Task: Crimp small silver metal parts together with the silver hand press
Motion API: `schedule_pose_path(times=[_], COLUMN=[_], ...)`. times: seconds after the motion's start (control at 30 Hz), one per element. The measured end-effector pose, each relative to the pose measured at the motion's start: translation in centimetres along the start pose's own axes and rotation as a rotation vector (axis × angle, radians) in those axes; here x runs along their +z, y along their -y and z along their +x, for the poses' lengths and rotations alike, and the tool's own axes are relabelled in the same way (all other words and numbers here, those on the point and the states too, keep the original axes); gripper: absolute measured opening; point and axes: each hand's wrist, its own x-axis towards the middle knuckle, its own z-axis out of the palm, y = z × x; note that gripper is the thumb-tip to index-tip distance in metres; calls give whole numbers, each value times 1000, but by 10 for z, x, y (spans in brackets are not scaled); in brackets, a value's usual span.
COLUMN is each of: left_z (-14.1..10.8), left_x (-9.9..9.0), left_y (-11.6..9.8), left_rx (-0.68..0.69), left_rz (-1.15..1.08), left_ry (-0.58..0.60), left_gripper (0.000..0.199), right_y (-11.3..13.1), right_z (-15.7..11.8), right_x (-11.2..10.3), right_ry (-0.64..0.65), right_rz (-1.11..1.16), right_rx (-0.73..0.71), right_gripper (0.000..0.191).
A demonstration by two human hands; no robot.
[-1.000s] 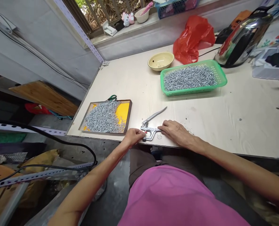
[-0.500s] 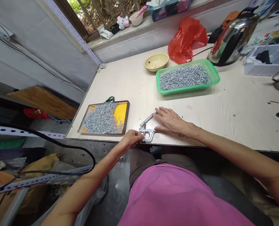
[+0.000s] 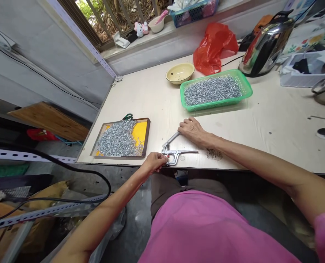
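Note:
Metal hand pliers (image 3: 174, 156), like snap-fastener pliers, lie at the table's front edge with a C-shaped jaw, a small spring and a red bit at the jaw. Their handles are spread apart. My right hand (image 3: 192, 130) has its fingers curled over the end of the upper handle; the lower handle lies bare on the table. At the jaw, my left hand (image 3: 154, 162) is pinched, and what its fingertips hold is hidden. Left of it stands a shallow tray (image 3: 148, 137) with a yellow bottom, heaped with small silver metal pieces (image 3: 118, 138), perhaps screws or springs.
A green basket (image 3: 219, 106) holds more silver pieces further back. Beyond it are a cream bowl (image 3: 180, 74), a red plastic bag (image 3: 214, 49) and a metal kettle (image 3: 268, 45). Green-handled scissors (image 3: 128, 116) poke out behind the tray. A grey bin (image 3: 302, 78) stands far right.
My right hand has drawn back from the lower handle, and its spread fingers have curled at the upper handle's end. My left hand stays at the jaw. The view has shifted slightly.

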Motion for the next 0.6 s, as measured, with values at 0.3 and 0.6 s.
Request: schedule_pose_path(times=[0.3,0.6], left_z=[0,6], left_x=[3,-6], left_y=[-5,-11], left_rx=[16,-10], left_rz=[61,115], left_ry=[-4,62], left_gripper=[18,16], right_y=[0,0], right_z=[-33,-39], right_x=[10,15], right_ry=[-122,-113], right_rz=[-54,12], right_rx=[74,118], right_gripper=[35,32])
